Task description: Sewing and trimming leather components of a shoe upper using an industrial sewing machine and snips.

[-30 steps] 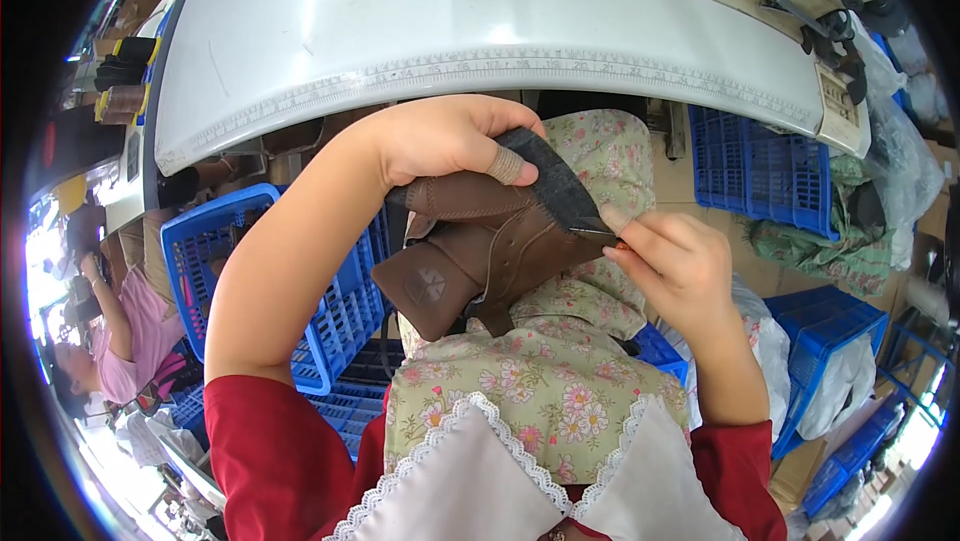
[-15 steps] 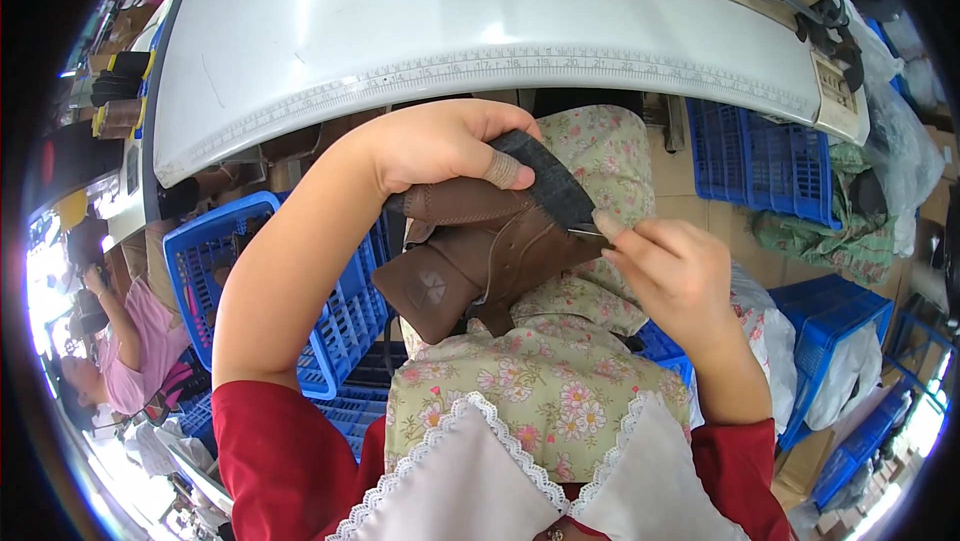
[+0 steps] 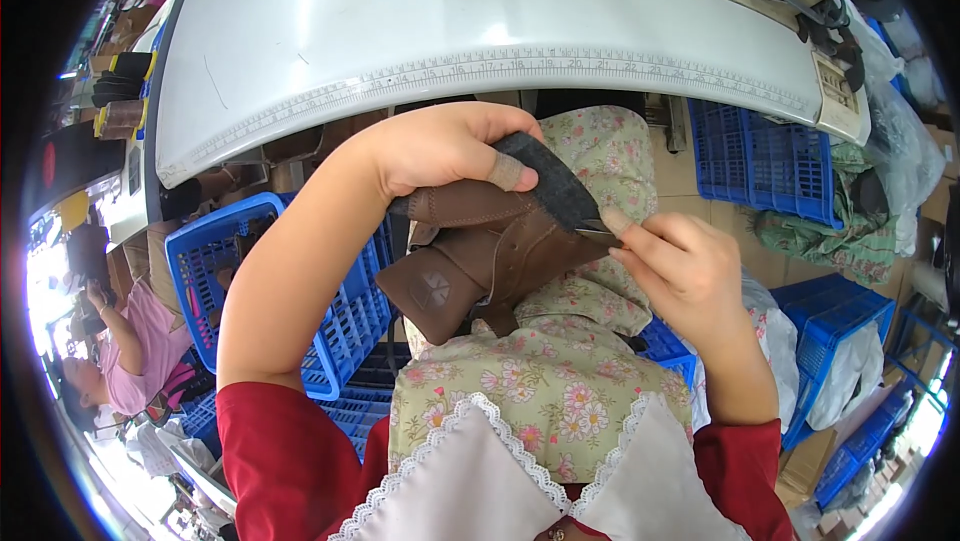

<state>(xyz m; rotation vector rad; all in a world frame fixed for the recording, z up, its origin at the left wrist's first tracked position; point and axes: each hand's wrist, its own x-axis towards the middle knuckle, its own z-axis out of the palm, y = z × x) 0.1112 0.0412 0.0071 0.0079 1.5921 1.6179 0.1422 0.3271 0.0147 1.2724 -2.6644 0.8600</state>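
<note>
A brown leather shoe upper with stitched seams, a dark fuzzy lining and a tongue bearing a pressed emblem lies over my lap. My left hand is closed on its upper part, its taped thumb pressing on the dark lining and its fingers mostly hidden behind. At the right end of the lining, my right hand pinches a thin metal tool. The tool's tip meets the lining's edge; its kind is hidden by my fingers.
A white table with a ruler strip along its near edge stretches ahead. Blue crates stand to the left and right. Scissors lie at the table's far right. At far left sits another person in pink.
My right hand and the metal tool have shifted slightly to the right. The shoe upper and my left hand stay nearly in place.
</note>
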